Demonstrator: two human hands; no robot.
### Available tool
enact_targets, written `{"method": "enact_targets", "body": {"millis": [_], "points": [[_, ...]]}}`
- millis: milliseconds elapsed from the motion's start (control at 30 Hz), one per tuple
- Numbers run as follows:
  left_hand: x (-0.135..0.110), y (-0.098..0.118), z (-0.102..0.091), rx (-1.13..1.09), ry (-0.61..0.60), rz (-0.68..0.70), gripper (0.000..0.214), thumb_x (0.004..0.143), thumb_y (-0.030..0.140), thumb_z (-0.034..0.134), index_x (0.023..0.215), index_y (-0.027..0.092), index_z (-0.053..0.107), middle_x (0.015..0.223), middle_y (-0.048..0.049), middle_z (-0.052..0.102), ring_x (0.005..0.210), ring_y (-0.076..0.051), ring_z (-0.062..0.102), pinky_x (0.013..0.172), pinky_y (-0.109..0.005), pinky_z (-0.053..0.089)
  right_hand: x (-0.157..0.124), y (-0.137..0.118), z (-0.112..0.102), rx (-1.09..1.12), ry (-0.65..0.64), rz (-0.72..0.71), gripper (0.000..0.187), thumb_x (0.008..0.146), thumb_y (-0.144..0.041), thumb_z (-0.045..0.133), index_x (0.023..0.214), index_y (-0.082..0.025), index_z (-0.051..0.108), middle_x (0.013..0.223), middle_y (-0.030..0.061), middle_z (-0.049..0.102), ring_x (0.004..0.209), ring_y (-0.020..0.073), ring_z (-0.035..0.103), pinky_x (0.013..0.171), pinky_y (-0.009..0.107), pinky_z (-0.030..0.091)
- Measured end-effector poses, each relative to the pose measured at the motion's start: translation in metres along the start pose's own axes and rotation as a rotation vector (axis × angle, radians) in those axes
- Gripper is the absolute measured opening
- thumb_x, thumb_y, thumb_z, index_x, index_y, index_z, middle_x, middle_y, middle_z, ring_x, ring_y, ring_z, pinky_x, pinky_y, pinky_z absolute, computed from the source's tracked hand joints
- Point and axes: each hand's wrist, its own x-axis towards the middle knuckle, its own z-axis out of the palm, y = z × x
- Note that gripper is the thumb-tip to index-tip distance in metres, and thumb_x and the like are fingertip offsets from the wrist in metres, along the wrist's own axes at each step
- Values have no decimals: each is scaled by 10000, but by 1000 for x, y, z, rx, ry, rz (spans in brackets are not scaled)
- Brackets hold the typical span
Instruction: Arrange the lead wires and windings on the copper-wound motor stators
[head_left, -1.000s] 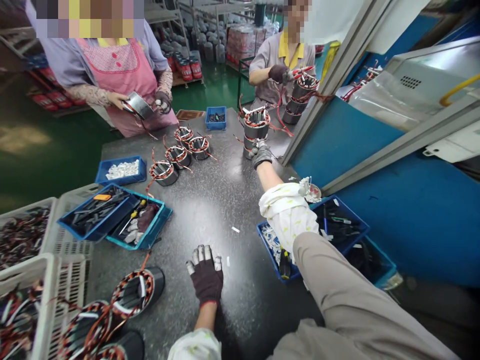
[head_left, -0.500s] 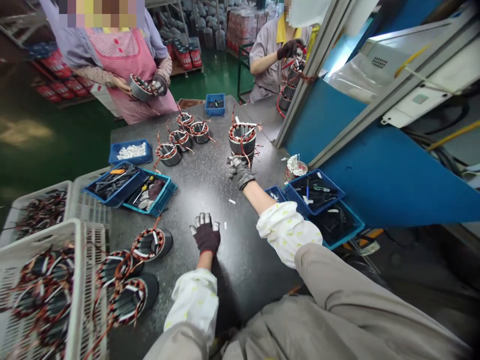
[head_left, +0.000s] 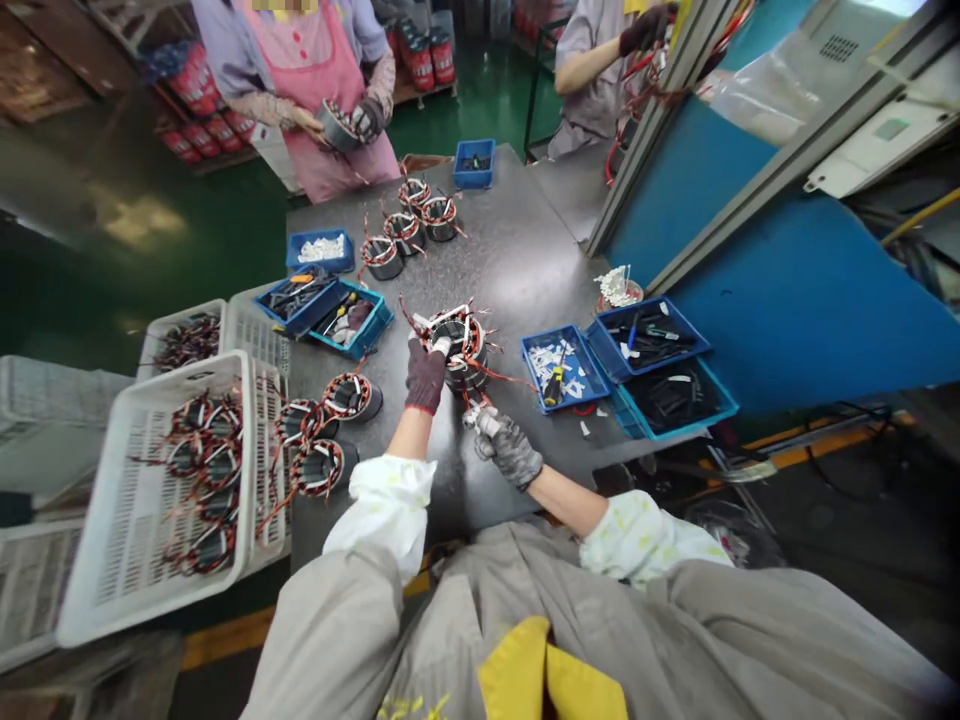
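A motor stator [head_left: 466,376] with a grey steel body, copper windings and orange lead wires stands upright on the dark table in front of me. My left hand [head_left: 426,378], in a dark glove with pale fingertips, grips its left rim, the thumb side over the windings. My right hand [head_left: 510,450], in a grey glove, is closed at the stator's near lower side, where orange leads run to its pinched fingertips. The stator's underside is hidden, and I cannot tell whether another one sits beneath it.
More stators [head_left: 351,397] stand at left beside a white basket [head_left: 247,460] of stators; several others [head_left: 403,232] stand farther back. A blue tray [head_left: 574,400] holds white pieces and a screwdriver [head_left: 553,385]; trays of black sleeves [head_left: 675,400] adjoin it. Two co-workers stand across the table.
The stator has come nearer to me across the table. My left hand has risen from lying flat on the table to its rim; my right hand has drawn back to its near side. My view has tilted down.
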Motion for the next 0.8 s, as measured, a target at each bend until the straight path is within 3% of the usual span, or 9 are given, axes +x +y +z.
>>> {"method": "enact_targets", "body": {"millis": [100,233,300,433,467,533,600,700,800], "points": [[-57,-13,-14,-50,22,-92,571,953,436,637,1469,227,510,1332,-114,724,1261,-329,673,1064,-467,543,-43,12,-9,-130,-110,36,392,869,-607,595,796,-223,621,504,-33,508,424,118,442,446,256,392],[-107,-25,-38,-160,-51,-47,563,949,406,641,1481,276,514,1366,-83,706,1308,-307,652,1111,-466,527,-71,6,-43,-332,-152,14,465,750,-693,681,716,-229,667,686,61,697,613,202,650,597,344,575],[-126,-23,-55,-185,-40,14,545,955,446,623,1460,258,538,1381,-102,696,1300,-291,655,1105,-455,532,-74,-14,-72,-445,-83,-48,458,698,-698,736,696,-243,678,801,90,754,803,263,720,812,432,627],[-171,-2,-93,45,40,18,454,973,569,574,1252,227,682,1210,-107,764,1062,-246,721,924,-369,573,-61,-80,-111,-625,185,-260,446,841,-693,632,847,-256,721,1009,118,769,1035,309,700,1107,570,506],[-181,4,-100,176,-18,-8,425,944,600,611,1122,232,728,1066,-87,789,952,-241,729,841,-348,563,-56,-95,-107,-673,226,-344,409,867,-656,638,890,-259,736,1068,115,767,1083,308,692,1135,566,484],[-195,14,-104,415,-150,-44,396,869,632,688,856,239,735,829,-59,768,804,-240,709,720,-328,509,-45,-117,-83,-755,128,-474,320,905,-572,659,901,-271,768,1157,88,765,1141,283,691,1144,498,494],[-197,18,-101,479,-209,-66,406,864,609,681,706,235,672,713,-45,721,725,-227,676,649,-313,457,-32,-124,-46,-920,-239,-599,329,998,-483,560,907,-258,781,1194,86,765,1158,269,701,1115,470,520],[-187,16,-94,189,-255,-138,422,950,554,540,695,229,621,629,-10,657,598,-172,594,570,-281,419,-13,-116,3,-1144,-628,-594,265,1011,-345,555,1039,-224,790,1260,103,755,1218,285,682,1155,489,485],[-179,15,-96,47,-268,-117,402,942,526,528,688,223,602,597,8,617,567,-152,555,548,-267,406,-2,-103,21,-1353,-723,-564,284,945,-296,653,1172,-168,766,1328,161,721,1240,332,649,1150,523,459]]}}
